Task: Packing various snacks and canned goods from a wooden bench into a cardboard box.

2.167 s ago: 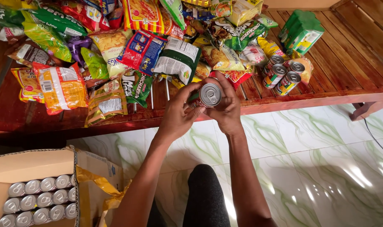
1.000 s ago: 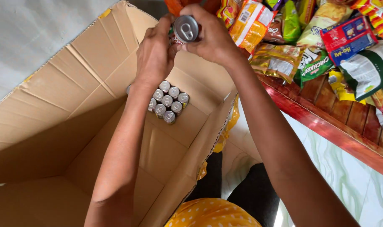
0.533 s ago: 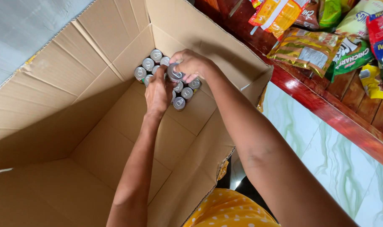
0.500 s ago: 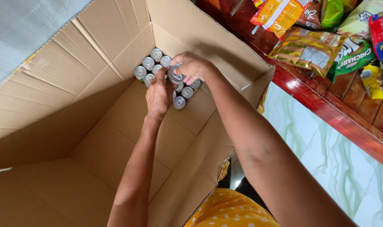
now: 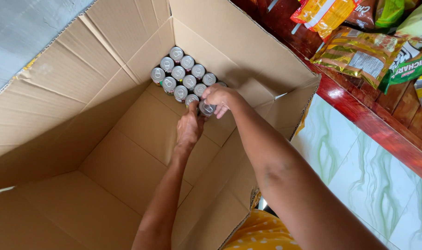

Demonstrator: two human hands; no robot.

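cans (image 5: 180, 74) fill one corner of the cardboard box (image 5: 95, 153); right hand (image 5: 218, 98) and left hand (image 5: 190, 128) pinch another can (image 5: 206, 109) beside them — most of the box floor bare.

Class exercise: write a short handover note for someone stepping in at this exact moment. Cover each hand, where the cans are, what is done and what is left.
Right hand: fingers on the top of a can, low in the cardboard box.
Left hand: against the same can from below.
Done: a cluster of upright cans fills the box's far corner.
Left: this can is not yet released beside the cluster; most of the box floor is bare. Snack packets lie on the wooden table.
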